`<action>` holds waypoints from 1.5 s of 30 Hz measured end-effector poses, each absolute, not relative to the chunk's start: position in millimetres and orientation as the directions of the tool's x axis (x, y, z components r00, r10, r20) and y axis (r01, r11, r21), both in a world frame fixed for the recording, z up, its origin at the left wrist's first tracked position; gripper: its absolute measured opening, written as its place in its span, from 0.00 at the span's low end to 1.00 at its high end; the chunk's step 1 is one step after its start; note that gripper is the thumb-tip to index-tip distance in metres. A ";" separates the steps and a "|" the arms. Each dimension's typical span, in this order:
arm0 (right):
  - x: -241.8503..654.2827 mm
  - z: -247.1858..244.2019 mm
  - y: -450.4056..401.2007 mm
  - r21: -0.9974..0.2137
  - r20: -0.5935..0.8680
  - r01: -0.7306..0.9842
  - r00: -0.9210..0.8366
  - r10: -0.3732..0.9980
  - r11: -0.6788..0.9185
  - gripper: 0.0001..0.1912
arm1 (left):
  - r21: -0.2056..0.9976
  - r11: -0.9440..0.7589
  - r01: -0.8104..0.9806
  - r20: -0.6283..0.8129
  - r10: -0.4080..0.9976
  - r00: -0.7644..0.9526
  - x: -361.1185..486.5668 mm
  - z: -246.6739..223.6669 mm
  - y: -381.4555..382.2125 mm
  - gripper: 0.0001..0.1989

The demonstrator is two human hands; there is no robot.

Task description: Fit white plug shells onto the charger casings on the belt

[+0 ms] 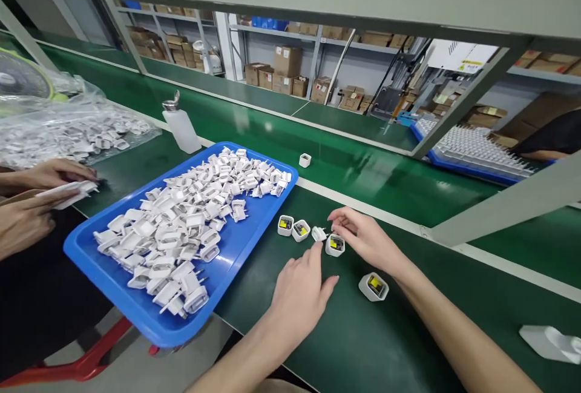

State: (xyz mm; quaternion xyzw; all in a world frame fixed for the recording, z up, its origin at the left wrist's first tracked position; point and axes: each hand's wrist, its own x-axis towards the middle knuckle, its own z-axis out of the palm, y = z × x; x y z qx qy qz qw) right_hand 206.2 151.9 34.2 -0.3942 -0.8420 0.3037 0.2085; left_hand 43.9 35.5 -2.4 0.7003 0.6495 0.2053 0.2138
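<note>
The person's left hand [297,299] and right hand [365,240] meet over a small white plug piece [319,234] near the middle of the green conveyor belt [399,344]. The left fingers [316,254] are spread and reach the piece from below, while the right fingers [340,216] curve over it from above; the hands are close together, but I cannot tell whether either has a firm hold. Four white plug housings with yellow inserts lie around them: two side by side [285,225] [301,231] left of the piece, one [334,245] right under the right fingers, and one [374,286] further toward the belt's near edge. A fifth white housing [305,160] sits alone beyond the pale strip [385,217], no yellow showing. Left of the hands, a blue tray [236,272] overhangs the near edge, heaped with white plug shells [181,217], too many to count. Past it, a co-worker's two hands [40,199] hold a white strip [68,193], beside one clear bag of white parts [68,132] and one pump bottle [181,126]
</note>
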 end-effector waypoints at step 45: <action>181.4 27.6 72.7 -0.454 0.063 0.529 -0.784 0.618 0.717 0.10 | 0.433 0.110 0.895 0.009 0.992 -0.126 29.3 -20.4 5.7 0.09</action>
